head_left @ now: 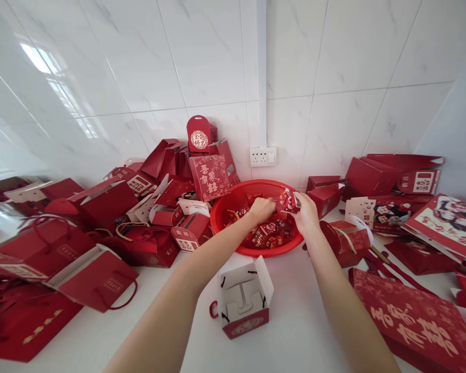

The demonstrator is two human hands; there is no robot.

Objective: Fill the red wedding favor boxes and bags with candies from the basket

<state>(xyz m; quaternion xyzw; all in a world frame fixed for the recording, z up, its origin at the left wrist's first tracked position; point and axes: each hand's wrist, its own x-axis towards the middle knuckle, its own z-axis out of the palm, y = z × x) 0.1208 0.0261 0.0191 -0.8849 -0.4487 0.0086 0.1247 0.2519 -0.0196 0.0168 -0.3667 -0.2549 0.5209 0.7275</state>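
Note:
In the head view, a red plastic basket (222,228) holds several small red-wrapped candies (270,229). My left hand (263,209) reaches over the basket with its fingers curled down among the wrappers. Whether something is between those fingers is hidden. At the basket's right rim, my right hand (306,211) is closed on red candy packets (289,200), with their printed wrappers showing above the basket. Nearer to me, between my forearms, stands an open gift box (245,327) with a white inside, nothing in it, and its lid flap raised on the right.
Many red gift boxes crowd the white table on the left, including a box with a cord handle (95,277). More lie at right, among them a large flat box (411,321). A tiled wall with a power socket (263,156) rises behind the basket.

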